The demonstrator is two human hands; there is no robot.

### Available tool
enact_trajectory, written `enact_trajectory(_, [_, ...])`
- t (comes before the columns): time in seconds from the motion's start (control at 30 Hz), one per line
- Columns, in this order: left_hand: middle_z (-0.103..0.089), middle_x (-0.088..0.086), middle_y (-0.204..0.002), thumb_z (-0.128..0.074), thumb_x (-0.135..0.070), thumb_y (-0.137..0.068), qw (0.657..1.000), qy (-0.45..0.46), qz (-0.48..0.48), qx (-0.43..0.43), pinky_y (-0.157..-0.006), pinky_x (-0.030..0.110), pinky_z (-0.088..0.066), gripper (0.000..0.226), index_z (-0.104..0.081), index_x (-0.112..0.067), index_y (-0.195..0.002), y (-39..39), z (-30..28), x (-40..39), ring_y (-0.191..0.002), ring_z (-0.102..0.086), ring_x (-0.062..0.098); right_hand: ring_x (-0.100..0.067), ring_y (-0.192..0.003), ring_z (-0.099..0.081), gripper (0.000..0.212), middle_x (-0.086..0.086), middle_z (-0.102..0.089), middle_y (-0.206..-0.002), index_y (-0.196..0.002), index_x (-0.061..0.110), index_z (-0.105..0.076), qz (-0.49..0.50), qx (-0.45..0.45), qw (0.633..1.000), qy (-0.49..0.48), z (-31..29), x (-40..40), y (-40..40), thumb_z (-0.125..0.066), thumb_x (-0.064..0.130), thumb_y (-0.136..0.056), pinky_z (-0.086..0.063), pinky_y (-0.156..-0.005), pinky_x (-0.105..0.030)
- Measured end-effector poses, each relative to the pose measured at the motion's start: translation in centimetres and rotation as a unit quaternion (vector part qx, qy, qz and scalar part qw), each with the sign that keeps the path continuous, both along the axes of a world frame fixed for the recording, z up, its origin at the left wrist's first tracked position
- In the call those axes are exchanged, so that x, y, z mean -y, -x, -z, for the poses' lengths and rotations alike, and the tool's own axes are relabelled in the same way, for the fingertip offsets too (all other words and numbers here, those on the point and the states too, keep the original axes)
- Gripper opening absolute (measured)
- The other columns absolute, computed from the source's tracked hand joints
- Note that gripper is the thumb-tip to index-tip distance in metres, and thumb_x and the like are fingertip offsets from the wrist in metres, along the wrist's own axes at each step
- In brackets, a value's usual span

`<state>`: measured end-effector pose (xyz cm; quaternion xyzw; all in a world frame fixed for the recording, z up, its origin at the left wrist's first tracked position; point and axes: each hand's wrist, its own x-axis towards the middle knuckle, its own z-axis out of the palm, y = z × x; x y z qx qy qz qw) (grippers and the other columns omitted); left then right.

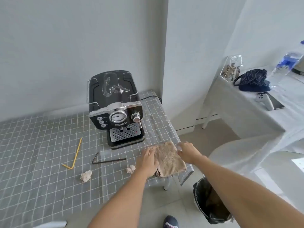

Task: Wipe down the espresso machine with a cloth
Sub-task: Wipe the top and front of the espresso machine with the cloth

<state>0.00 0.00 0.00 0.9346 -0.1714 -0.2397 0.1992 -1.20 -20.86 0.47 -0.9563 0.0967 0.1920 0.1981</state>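
Note:
A black and chrome espresso machine (115, 107) stands at the back right of the table, with white spilled residue on its top. In front of it, at the table's right corner, lies a folded beige cloth (167, 159). My left hand (148, 159) rests on the cloth's left edge with the fingers laid over it. My right hand (187, 151) touches the cloth's right edge, fingers curled at its corner. The cloth still lies flat on the table.
A grey checked tablecloth (41, 145) covers the table. On it lie a yellow bent straw (74, 155), a black bent straw (107, 160) and two crumpled paper balls (85, 176), (131, 169). A lined bin (210, 201) stands on the floor at the right. A white side table (246, 99) holds a bag.

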Motion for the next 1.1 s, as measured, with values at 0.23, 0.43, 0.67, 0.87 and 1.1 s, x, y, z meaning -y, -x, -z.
enact_trajectory(0.23, [0.005, 0.018, -0.159, -0.035, -0.038, -0.098, 0.994, -0.093, -0.055, 0.006, -0.115, 0.055, -0.015, 0.057, -0.012, -0.036, -0.15, 1.1, 4.2, 1.3, -0.147, 0.005, 0.035, -0.028, -0.113, -0.051, 0.042, -0.01, -0.053, -0.124, -0.135, 0.015, -0.044, 0.067, 0.029, 0.995, 0.067, 5.1, -1.0, 0.7, -0.053, 0.026, -0.096, -0.046, -0.094, -0.037])
enact_trajectory(0.43, [-0.004, 0.015, -0.16, -0.033, -0.037, -0.099, 0.994, -0.092, -0.062, 0.023, -0.117, 0.053, -0.007, 0.055, -0.015, -0.033, -0.15, 2.3, 5.9, 1.4, -0.147, 0.004, 0.032, -0.026, -0.111, -0.054, 0.035, -0.005, -0.061, -0.12, -0.128, 0.017, -0.053, 0.112, 0.037, 0.991, 0.058, 7.0, -1.2, 1.3, -0.052, 0.023, -0.094, -0.045, -0.096, -0.037])
enact_trajectory(0.67, [-0.028, 0.0, -0.153, -0.05, -0.029, -0.093, 0.991, 0.003, -0.115, 0.075, -0.117, 0.04, -0.019, 0.058, -0.031, -0.021, -0.147, 2.5, 6.2, 1.3, -0.14, -0.029, 0.019, -0.027, -0.115, -0.045, 0.013, -0.009, -0.054, -0.124, -0.1, 0.014, -0.064, 0.167, 0.056, 0.983, -0.055, 4.9, -1.8, 1.4, -0.056, 0.023, -0.094, -0.041, -0.097, -0.036])
enact_trajectory(0.87, [0.007, -0.013, -0.159, -0.068, -0.069, -0.063, 0.972, 0.21, -0.105, 0.014, -0.118, 0.037, -0.014, 0.11, -0.005, -0.041, -0.149, 1.8, 1.9, 0.8, -0.144, 0.006, 0.003, -0.008, -0.128, -0.048, 0.002, 0.005, -0.036, -0.151, -0.092, 0.014, -0.058, -0.003, 0.179, 0.948, -0.262, -3.7, -3.6, 1.3, -0.059, 0.014, -0.094, -0.05, -0.098, -0.027])
enact_trajectory(1.1, [-0.07, 0.0, -0.108, -0.067, -0.037, -0.086, 0.876, 0.45, -0.172, -0.018, -0.087, 0.045, -0.055, 0.029, -0.061, -0.031, -0.114, 0.7, -9.1, -0.2, -0.102, -0.067, 0.017, -0.008, -0.117, -0.059, 0.002, 0.017, -0.068, -0.106, -0.098, 0.023, -0.056, -0.147, 0.305, 0.888, -0.311, -16.1, -4.6, -1.1, -0.055, 0.021, -0.098, -0.047, -0.096, -0.028])
